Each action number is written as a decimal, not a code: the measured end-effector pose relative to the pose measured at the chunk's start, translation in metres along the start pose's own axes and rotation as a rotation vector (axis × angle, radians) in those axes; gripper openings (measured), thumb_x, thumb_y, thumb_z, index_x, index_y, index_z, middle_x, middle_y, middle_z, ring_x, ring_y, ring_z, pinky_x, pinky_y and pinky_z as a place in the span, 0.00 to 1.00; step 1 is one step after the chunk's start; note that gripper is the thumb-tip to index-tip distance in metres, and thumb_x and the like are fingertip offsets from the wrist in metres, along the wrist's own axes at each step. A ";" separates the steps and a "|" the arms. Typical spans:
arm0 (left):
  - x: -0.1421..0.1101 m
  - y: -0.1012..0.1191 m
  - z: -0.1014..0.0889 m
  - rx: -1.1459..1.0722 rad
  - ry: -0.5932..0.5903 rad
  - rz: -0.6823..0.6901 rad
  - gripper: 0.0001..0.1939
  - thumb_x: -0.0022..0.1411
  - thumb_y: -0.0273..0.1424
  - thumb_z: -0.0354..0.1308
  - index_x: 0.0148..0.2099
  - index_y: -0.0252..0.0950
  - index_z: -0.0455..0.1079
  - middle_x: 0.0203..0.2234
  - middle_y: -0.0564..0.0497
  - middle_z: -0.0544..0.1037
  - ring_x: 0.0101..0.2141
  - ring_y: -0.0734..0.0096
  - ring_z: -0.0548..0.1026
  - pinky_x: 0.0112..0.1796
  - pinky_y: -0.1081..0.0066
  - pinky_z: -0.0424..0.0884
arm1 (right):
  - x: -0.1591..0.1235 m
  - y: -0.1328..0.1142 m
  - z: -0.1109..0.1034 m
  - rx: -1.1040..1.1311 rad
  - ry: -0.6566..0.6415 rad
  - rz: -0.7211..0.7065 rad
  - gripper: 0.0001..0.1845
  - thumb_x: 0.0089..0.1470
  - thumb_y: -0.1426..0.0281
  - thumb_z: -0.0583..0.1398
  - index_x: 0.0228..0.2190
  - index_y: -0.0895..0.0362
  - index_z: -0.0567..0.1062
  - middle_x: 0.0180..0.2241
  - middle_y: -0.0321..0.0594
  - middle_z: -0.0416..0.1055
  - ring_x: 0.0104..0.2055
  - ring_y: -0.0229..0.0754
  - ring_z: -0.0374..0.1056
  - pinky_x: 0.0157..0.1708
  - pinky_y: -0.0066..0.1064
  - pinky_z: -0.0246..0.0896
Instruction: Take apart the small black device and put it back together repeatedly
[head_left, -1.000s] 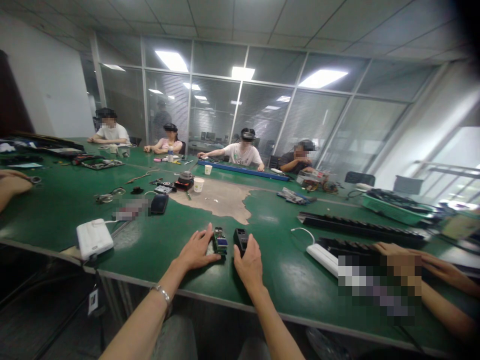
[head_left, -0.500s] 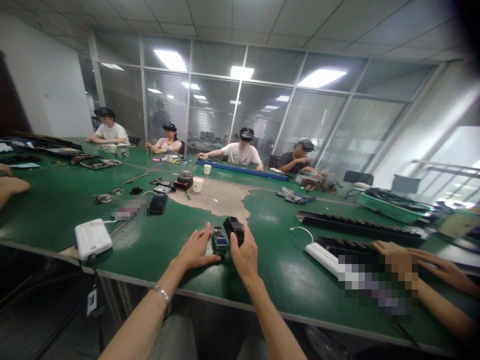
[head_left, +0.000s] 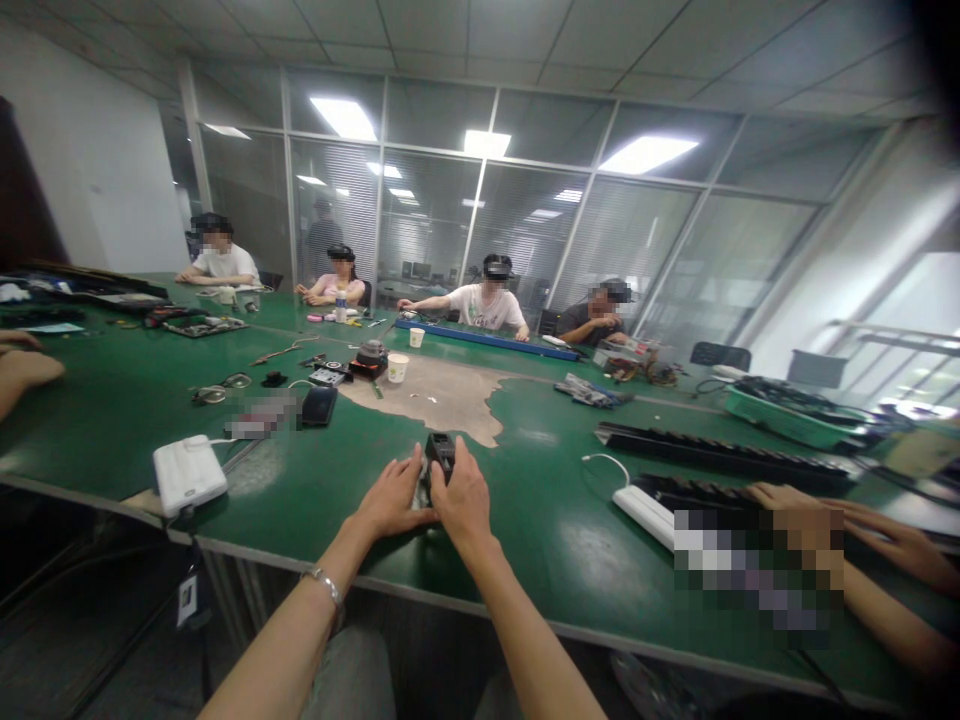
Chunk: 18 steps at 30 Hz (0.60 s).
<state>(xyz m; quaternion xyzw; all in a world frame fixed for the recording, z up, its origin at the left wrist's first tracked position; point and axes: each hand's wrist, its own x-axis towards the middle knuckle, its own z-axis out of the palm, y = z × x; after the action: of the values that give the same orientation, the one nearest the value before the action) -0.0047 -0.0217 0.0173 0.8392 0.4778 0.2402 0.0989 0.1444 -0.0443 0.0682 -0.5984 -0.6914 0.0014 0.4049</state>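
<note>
My right hand [head_left: 461,498] is closed around a small black box-shaped part [head_left: 440,450], held just above the green table [head_left: 315,490]. My left hand [head_left: 390,500] rests on the table right beside it, fingers laid against a small object that the right hand and the black part now mostly hide. The two hands touch or nearly touch at the middle of the near table edge. A bracelet sits on my left wrist.
A white box [head_left: 188,474] with a cable lies near the left edge. A co-worker's hands [head_left: 810,515] rest on a keyboard-like tray at the right. A long black rack [head_left: 720,455], a paper cup [head_left: 397,367], small tools and several seated people are farther back.
My right hand lifted the black part from the table and carried it left, over the small green object beside my left hand. My left hand stayed in place.
</note>
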 end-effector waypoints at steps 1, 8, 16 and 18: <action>0.000 0.000 0.000 0.002 -0.002 0.004 0.61 0.53 0.53 0.59 0.68 0.33 0.19 0.64 0.38 0.56 0.63 0.52 0.54 0.61 0.52 0.45 | 0.001 -0.002 -0.001 -0.017 -0.009 0.005 0.31 0.58 0.66 0.54 0.59 0.67 0.59 0.50 0.57 0.68 0.53 0.51 0.65 0.50 0.36 0.60; 0.000 0.000 -0.001 0.005 -0.002 0.013 0.59 0.53 0.49 0.60 0.69 0.34 0.23 0.65 0.38 0.52 0.63 0.52 0.54 0.62 0.52 0.46 | 0.002 -0.005 0.000 -0.051 -0.040 0.017 0.32 0.58 0.64 0.54 0.59 0.69 0.58 0.50 0.57 0.68 0.52 0.52 0.66 0.49 0.36 0.60; -0.001 0.002 -0.003 0.002 -0.021 0.002 0.57 0.53 0.45 0.59 0.69 0.35 0.21 0.65 0.39 0.52 0.64 0.53 0.52 0.62 0.53 0.45 | -0.010 -0.001 0.006 -0.109 -0.118 0.043 0.34 0.55 0.66 0.56 0.60 0.68 0.56 0.50 0.58 0.68 0.51 0.52 0.67 0.48 0.37 0.61; -0.001 0.001 -0.003 0.008 -0.030 -0.009 0.56 0.53 0.42 0.58 0.69 0.36 0.22 0.66 0.40 0.51 0.64 0.53 0.51 0.62 0.52 0.44 | -0.014 0.001 0.007 -0.132 -0.171 0.057 0.35 0.54 0.66 0.57 0.60 0.68 0.56 0.48 0.58 0.69 0.49 0.52 0.68 0.47 0.37 0.61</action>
<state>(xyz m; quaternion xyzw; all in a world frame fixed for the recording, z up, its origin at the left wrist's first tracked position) -0.0052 -0.0233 0.0200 0.8410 0.4810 0.2251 0.1037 0.1408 -0.0518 0.0553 -0.6409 -0.7046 0.0186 0.3040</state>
